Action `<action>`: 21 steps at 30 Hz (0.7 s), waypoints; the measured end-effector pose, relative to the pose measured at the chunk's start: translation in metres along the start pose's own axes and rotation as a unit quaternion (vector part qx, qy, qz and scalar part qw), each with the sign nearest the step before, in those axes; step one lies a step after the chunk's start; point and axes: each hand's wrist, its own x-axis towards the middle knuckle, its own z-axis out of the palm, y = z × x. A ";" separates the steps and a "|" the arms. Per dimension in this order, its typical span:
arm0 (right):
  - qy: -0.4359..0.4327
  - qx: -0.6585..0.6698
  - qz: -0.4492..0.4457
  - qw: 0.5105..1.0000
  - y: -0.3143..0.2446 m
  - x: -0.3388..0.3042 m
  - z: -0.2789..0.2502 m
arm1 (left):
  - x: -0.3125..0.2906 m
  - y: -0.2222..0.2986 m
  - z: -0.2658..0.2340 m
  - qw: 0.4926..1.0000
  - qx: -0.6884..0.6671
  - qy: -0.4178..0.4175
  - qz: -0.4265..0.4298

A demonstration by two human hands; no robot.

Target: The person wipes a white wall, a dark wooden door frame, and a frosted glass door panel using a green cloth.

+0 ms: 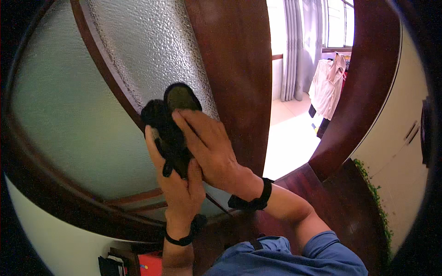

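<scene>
In front of the frosted glass door, my two hands close around a dark, shoe-like item (172, 133). One part is soft-looking and black; beside it a rounded end (182, 97) shows an olive-brown face with a black rim. My left hand (178, 191) grips it from below and the left, its thumb up along the near end. From the right, my right hand (214, 152) lies over it, fingers bent onto the olive part. My palms hide much of the item, so I cannot tell whether it is one piece or a pair. Each wrist wears a black band.
The dark wood-framed door with frosted glass panels (78, 124) fills the left. A doorway on the right opens to a bright room with grey curtains (293, 55) and hanging clothes (328, 85). Pale cabinets (391, 152) and green foliage (373, 188) line the right. A red box (151, 264) sits lower left.
</scene>
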 end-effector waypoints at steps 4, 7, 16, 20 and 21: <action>-0.011 -0.003 0.009 1.000 0.001 -0.031 0.004 | -0.024 -0.015 0.021 0.997 -0.064 0.010 -0.029; -0.033 0.000 0.040 0.999 0.001 -0.052 0.004 | -0.050 -0.031 0.039 0.996 -0.072 0.021 -0.045; -0.108 0.028 0.113 0.987 0.002 -0.127 0.006 | -0.105 -0.034 0.067 0.992 -0.058 0.028 -0.109; -0.106 0.057 0.111 0.986 -0.003 -0.129 0.002 | -0.105 -0.027 0.060 0.992 -0.056 0.036 -0.109; -0.113 0.058 0.108 0.986 -0.002 -0.129 0.000 | -0.104 -0.022 0.060 0.992 -0.058 0.035 -0.108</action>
